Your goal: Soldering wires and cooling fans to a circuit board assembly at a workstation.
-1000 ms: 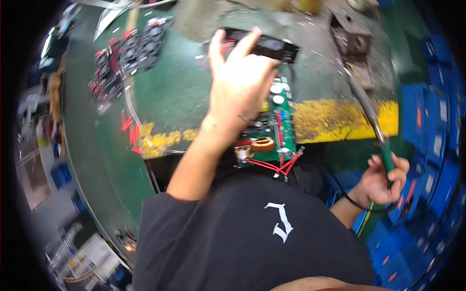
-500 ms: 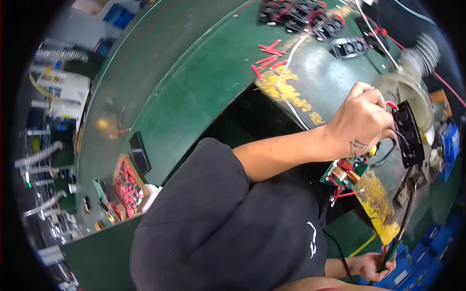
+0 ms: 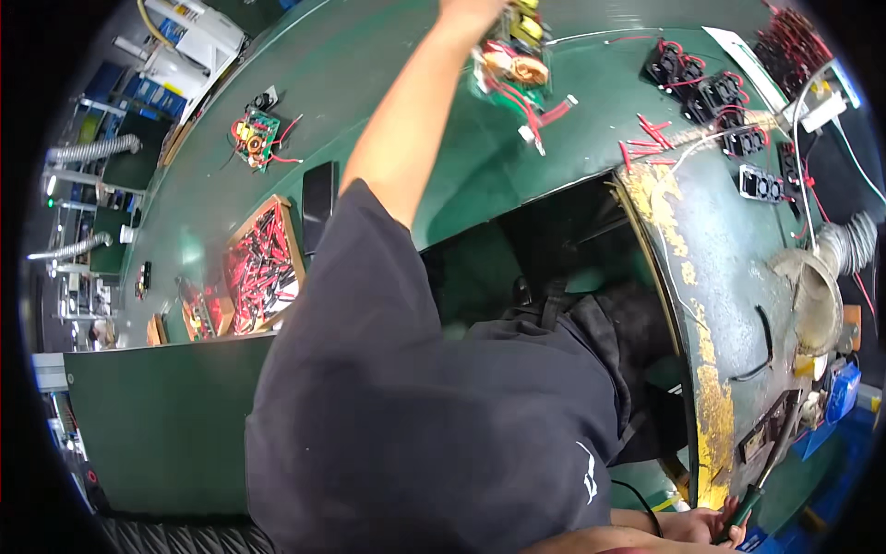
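Note:
My left arm reaches to the far side of the bench, and my left hand (image 3: 472,11) is cut off by the top edge. It holds a circuit board (image 3: 517,66) with copper coils, yellow parts and red wires trailing from it; the fingertips are out of sight. At the lower right my right hand (image 3: 706,526) is closed round the green handle of a soldering iron (image 3: 752,494). The iron's shaft points away to a dark metal stand (image 3: 771,427) at the bench's right side. A short black cable (image 3: 764,342) lies near that stand.
A similar board (image 3: 256,138) lies at the far left. Nearer are a black phone (image 3: 318,205) and a box of red and black parts (image 3: 268,263). Black fans (image 3: 711,92) and red sleeves (image 3: 651,134) sit at right, by a fume funnel (image 3: 819,305).
My left hand has swung from the right side to the far side, and the circuit board has moved there too. My right hand keeps the soldering iron, a little lower in view.

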A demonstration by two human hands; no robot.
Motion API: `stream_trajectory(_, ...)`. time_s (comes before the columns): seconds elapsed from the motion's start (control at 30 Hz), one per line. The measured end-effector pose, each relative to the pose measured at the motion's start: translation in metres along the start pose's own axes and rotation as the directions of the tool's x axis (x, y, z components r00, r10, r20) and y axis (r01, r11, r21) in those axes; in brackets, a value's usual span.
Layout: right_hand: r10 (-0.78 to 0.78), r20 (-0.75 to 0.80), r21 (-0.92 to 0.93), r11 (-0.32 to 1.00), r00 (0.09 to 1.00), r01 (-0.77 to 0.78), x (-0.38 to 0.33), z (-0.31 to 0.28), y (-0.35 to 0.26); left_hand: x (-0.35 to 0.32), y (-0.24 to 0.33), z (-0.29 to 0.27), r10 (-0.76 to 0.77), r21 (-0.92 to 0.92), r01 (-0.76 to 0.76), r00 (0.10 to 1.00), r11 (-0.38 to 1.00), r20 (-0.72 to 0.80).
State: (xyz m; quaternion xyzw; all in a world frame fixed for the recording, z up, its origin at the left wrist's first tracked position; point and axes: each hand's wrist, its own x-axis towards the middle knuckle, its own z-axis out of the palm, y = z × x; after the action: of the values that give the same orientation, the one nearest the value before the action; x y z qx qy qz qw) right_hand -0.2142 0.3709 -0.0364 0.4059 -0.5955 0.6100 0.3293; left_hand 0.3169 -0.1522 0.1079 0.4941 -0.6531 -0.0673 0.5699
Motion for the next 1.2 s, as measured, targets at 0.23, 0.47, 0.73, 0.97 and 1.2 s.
stream_trajectory(0.23, 0.247, 0.060, 0.835, 0.519, 0.967, -0.184, 0.019, 0.069, -0.031, 0.032, -0.195, -0.087, 0.030, 0.450, 0.111, 0.955, 0.886, -0.294)
stream_trajectory(0.47, 0.137, 0.052, 0.375, 0.915, 0.989, -0.146, 0.036, 0.144, -0.074, 0.006, -0.339, -0.180, -0.292, 0.590, 0.586, 0.801, 0.556, -0.522)
stream_trajectory(0.73, 0.240, 0.154, 0.954, 0.215, 0.958, -0.207, 0.031, 0.204, -0.063, -0.054, -0.355, -0.312, -0.175, 0.775, 0.516, 0.780, -0.366, -0.601)
stream_trajectory(0.97, 0.040, 0.212, 0.253, 0.963, 0.976, -0.095, 0.037, 0.205, -0.086, -0.071, -0.364, -0.371, -0.464, 0.536, 0.600, 0.289, -0.593, -0.837)
stream_trajectory(1.2, 0.047, 0.198, 0.357, 0.927, 0.979, -0.117, 0.035, 0.192, -0.081, -0.068, -0.368, -0.430, -0.475, 0.601, 0.658, 0.393, -0.453, -0.787)
